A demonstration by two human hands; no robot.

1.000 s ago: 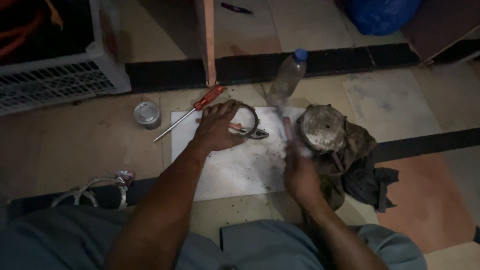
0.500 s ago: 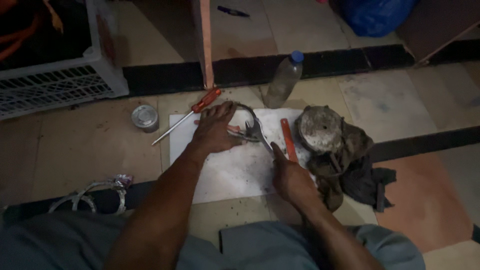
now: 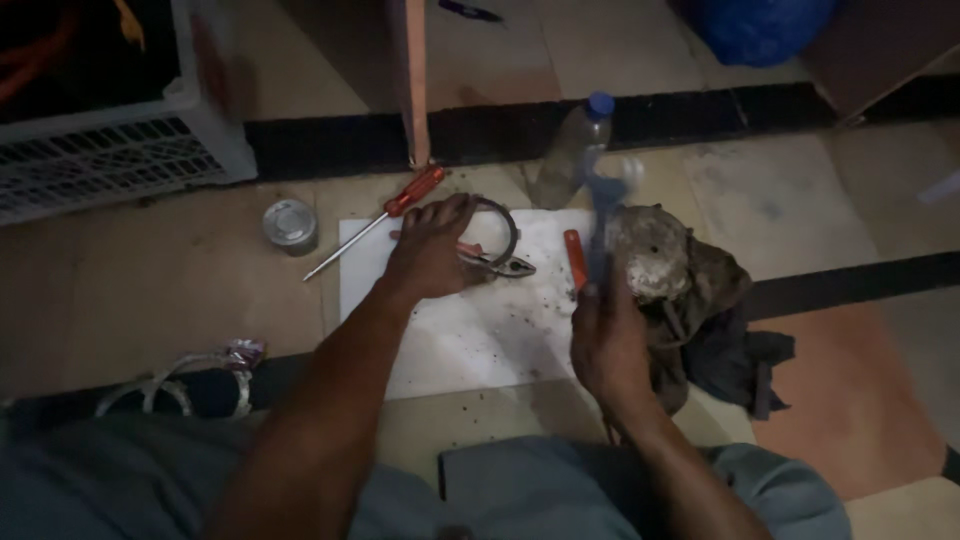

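My left hand (image 3: 430, 255) lies flat on the white sheet (image 3: 470, 340), covering the handles of a pair of pliers (image 3: 505, 265) and part of a metal ring (image 3: 508, 225). My right hand (image 3: 605, 340) is closed around a red-handled tool (image 3: 573, 258). The tool's upper part is a motion blur rising beside a dirty round metal part (image 3: 645, 250). That part rests on a dark rag (image 3: 725, 330) at the sheet's right edge.
A red-handled screwdriver (image 3: 400, 205) lies at the sheet's top left, with a small tin can (image 3: 290, 225) beside it. A plastic bottle with a blue cap (image 3: 570, 160), a wooden leg (image 3: 415, 80), a white crate (image 3: 110, 160) and a blue bag (image 3: 760, 25) stand behind. A white cord (image 3: 170, 385) lies at the left.
My right hand has swung the red-handled tool down onto the sheet and back up next to the metal part. My left hand stays on the pliers and ring.
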